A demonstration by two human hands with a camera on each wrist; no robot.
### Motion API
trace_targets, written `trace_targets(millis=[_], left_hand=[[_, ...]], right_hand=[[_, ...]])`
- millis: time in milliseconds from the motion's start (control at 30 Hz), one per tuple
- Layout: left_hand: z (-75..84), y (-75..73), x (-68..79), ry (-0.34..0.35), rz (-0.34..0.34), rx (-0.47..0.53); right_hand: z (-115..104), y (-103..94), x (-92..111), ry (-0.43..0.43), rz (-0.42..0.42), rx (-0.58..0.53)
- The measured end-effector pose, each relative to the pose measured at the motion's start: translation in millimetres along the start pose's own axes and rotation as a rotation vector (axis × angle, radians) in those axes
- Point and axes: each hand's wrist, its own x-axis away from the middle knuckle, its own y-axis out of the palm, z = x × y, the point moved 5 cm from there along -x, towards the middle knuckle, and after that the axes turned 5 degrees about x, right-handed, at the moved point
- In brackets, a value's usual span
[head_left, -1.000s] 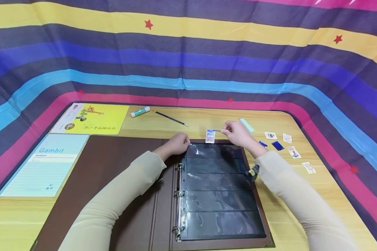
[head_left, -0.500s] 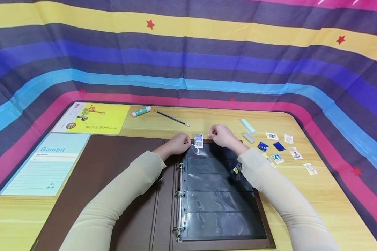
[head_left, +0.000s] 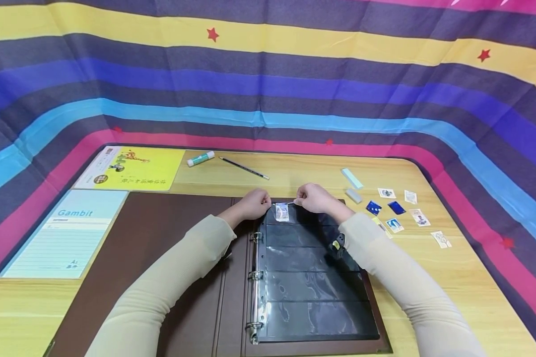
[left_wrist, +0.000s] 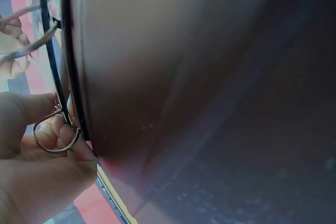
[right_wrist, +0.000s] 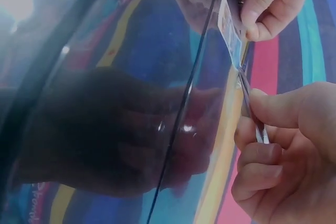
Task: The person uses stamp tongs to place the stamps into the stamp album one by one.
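Observation:
A brown ring binder (head_left: 174,238) lies spread on the table, its black stamp album page (head_left: 314,285) divided into clear strip pockets. My left hand (head_left: 253,204) pinches the page at its top left corner, beside a metal ring (left_wrist: 52,150). With thumb and fingers my right hand (head_left: 316,198) holds metal tweezers (right_wrist: 252,108) at the page's top edge. Their tips grip one end of a small postage stamp (head_left: 282,212), which lies at the left of the top pocket. Whether it is fully behind the clear film is hard to tell.
Several loose stamps (head_left: 420,217) lie right of the binder, near a grey eraser-like block (head_left: 353,196) and a pale green strip (head_left: 352,178). Behind are a glue stick (head_left: 201,158) and a pencil (head_left: 244,168). A yellow booklet (head_left: 152,168) and a Gambit notepad (head_left: 62,238) lie left.
My right hand has moved left, then slightly toward me, with the tweezers and stamp. The stamp went from beyond the page's top edge down onto the top pocket. My left hand has stayed put.

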Motion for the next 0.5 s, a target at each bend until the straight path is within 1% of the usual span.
trace_targets(millis=[133,367,500], left_hand=[[-0.1,-0.1,0.1,-0.006,0.0,-0.003],[0.1,-0.2,0.6,-0.032,0.0,0.005],[-0.6,0.2,0.6,-0.036,0.0,0.006]], right_hand=[[0.0,-1.1,-1.2,-0.029,-0.015,0.006],[-2.0,-3.4,-3.5,-0.054,0.038,0.031],[-3.9,-2.2,-4.9,-0.079,0.04,0.045]])
